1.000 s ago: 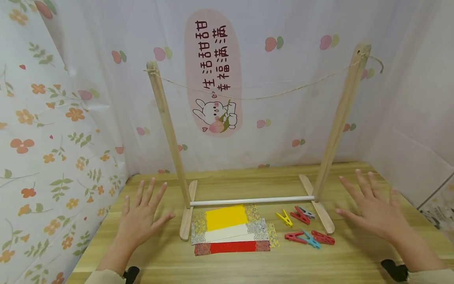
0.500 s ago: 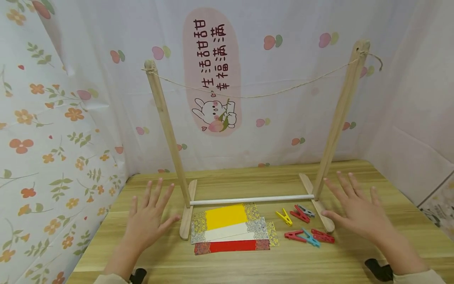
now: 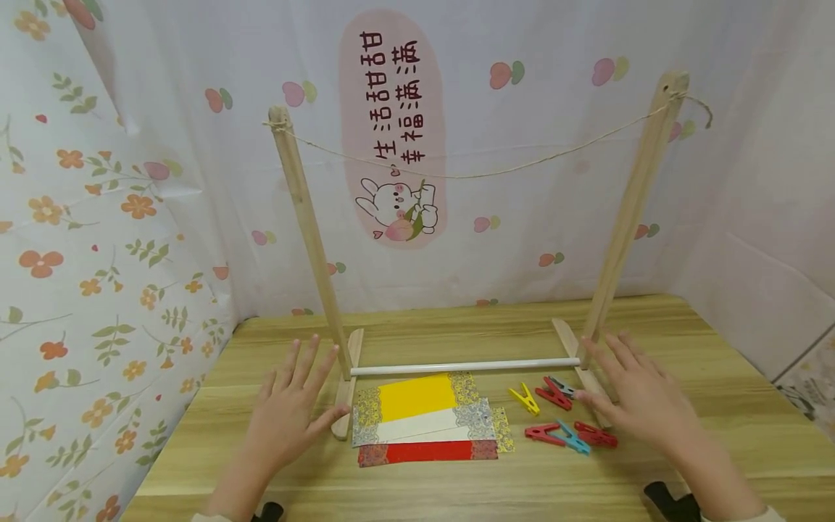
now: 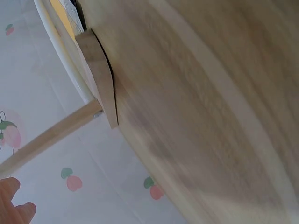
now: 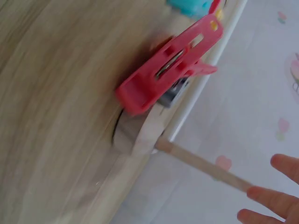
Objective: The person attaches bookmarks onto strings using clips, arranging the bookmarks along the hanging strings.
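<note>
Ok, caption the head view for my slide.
Left hand and right hand near opposite ends of a wooden frame, patterned strips and clothespins lying between them.

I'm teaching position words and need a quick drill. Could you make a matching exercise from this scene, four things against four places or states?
1. string
2. white rod
3. red strip
4. blue clothespin

A. low down, running straight between the wooden posts
B. on the table, between two red clothespins
C. tied near the post tops, sagging
D. lying flat, with patterned ends

Pairs: 1-C, 2-A, 3-D, 4-B
</note>
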Tool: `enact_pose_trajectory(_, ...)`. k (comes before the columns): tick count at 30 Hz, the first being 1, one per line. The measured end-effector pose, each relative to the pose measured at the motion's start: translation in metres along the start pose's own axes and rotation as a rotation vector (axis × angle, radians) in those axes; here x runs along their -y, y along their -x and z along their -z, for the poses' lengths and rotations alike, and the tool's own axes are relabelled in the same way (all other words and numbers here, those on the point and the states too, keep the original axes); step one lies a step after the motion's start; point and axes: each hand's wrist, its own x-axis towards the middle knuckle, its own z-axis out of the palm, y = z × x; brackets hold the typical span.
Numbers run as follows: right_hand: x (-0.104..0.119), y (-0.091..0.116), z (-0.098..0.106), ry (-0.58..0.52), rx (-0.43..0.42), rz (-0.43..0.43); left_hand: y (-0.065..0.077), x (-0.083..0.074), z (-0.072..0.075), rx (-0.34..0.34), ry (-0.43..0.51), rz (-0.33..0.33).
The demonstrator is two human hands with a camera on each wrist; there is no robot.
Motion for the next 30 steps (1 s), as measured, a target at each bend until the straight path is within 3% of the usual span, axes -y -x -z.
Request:
enact_pose_trajectory(23, 0.045, -0.027, -0.017, -0.122, 0.016, 0.135, -0.009, -0.031, -0.016, -0.017, 0.066, -0.112)
enact_pose_trajectory(30, 0.054, -0.036, -0.024, -0.183, 0.061, 0.151, -0.018, -0.042, -0.023, 0.064, 0.119, -0.125)
